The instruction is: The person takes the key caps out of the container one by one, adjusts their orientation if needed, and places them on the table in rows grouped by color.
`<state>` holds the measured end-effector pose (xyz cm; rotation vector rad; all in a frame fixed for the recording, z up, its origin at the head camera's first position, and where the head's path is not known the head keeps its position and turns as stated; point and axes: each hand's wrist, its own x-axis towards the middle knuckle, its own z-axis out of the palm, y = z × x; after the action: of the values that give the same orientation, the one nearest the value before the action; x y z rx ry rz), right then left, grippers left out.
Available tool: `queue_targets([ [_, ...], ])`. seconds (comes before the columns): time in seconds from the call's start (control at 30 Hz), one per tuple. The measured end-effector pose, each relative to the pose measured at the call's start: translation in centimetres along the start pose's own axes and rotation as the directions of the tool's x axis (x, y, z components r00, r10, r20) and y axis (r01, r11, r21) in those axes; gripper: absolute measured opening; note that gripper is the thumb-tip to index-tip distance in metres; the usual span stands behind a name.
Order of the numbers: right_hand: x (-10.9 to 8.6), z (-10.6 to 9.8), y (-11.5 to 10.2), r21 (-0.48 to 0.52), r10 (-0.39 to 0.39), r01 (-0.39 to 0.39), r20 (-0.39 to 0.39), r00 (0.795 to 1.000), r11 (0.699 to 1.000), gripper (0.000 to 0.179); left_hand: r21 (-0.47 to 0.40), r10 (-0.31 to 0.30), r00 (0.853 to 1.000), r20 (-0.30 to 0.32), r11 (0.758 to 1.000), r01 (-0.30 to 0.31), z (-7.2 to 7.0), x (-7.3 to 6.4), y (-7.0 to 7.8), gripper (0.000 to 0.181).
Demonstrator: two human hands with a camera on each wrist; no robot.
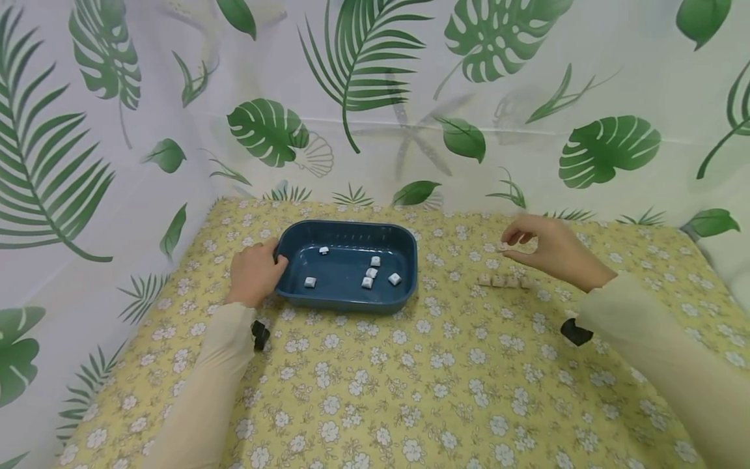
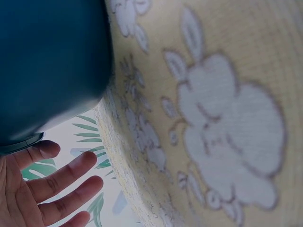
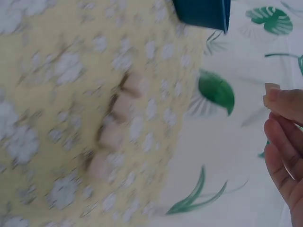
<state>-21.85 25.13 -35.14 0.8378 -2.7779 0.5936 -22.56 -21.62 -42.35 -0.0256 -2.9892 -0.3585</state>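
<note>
At the left end of a blue tray (image 1: 346, 303), my left hand (image 1: 252, 273) grips the rim, thumb over the edge. The left wrist view shows its other fingers (image 2: 66, 175) spread outside the tray wall. Small white keycaps (image 1: 375, 261) lie scattered on the tray floor. Above the cloth on the right, my right hand (image 1: 541, 251) pinches one small pale keycap (image 3: 271, 90) between thumb and fingertips. Just below that hand, several pinkish keycaps (image 1: 498, 281) stand side by side in a short row on the table.
A yellow floral cloth (image 1: 375, 391) covers the table. White sheeting (image 1: 387, 163) with green leaf prints rises behind the table and along its left side. Black straps (image 1: 577, 332) show at both wrists.
</note>
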Motion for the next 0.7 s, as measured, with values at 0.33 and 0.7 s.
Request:
queue_targets([
  [0.33,-3.6,0.5,5.0,-0.005,0.111,-0.111,0.064,0.992,0.994,0.014,-0.001,0.002,1.0,0.004,1.0,-0.002,0.0,0.0,-0.1,0.042],
  [0.7,-5.3,1.6,8.2,0.006,0.21,-0.215,0.186,0.96,0.977,0.013,0.003,0.0,1.0,0.01,1.0,0.0,-0.2,-0.1,0.1,0.042],
])
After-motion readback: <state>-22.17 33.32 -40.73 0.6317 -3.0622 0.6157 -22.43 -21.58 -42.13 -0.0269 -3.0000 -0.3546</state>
